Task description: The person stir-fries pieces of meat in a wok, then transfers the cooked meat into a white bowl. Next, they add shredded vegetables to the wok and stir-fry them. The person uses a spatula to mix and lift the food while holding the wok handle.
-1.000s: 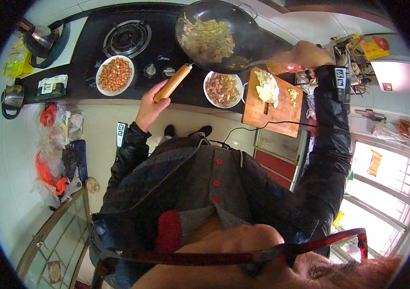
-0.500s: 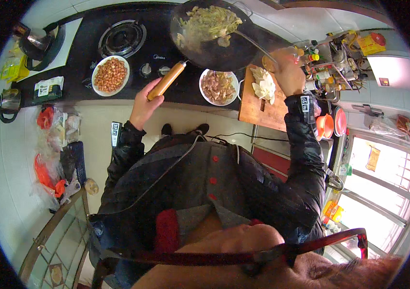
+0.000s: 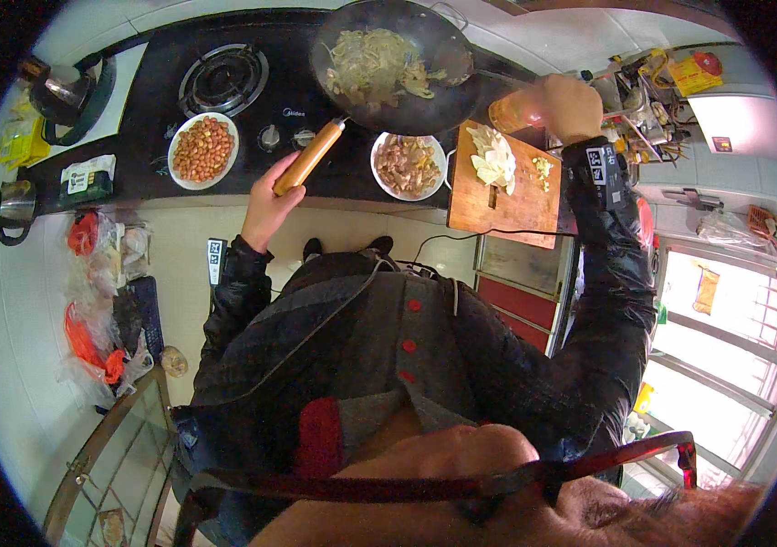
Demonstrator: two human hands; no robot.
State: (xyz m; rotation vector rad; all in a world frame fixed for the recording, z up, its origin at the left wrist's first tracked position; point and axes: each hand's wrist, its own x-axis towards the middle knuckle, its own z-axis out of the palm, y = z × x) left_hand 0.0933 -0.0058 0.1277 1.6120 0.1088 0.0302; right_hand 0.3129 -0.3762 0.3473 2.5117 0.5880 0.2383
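My left hand [image 3: 268, 202] is closed around the wooden handle [image 3: 310, 157] of a dark wok [image 3: 398, 114] on the stove. Inside the wok lie thin, pale greenish-yellow strips of food [image 3: 372, 62], spread over the middle of the bottom. My right hand [image 3: 573, 108] grips a long-handled metal spatula [image 3: 498, 73], whose dark blade rests at the wok's right side. Below the wok, a white bowl of sliced meat [image 3: 405, 166] stands beside a wooden cutting board [image 3: 518, 208]. White slices [image 3: 491, 157] and small chopped yellowish bits [image 3: 543, 171] lie on that board.
A white bowl of peanuts [image 3: 204, 150] stands left, below an unlit burner [image 3: 224, 80]. At the far left are a kettle [image 3: 65, 89] and a metal cup [image 3: 15, 208]. An orange-tinted jar [image 3: 514, 111] stands near my right hand, beside a condiment rack [image 3: 648, 118].
My right hand has moved right and up, drawing the spatula toward the wok's right side. The food lies lower and more spread out. My left hand keeps its hold on the handle.
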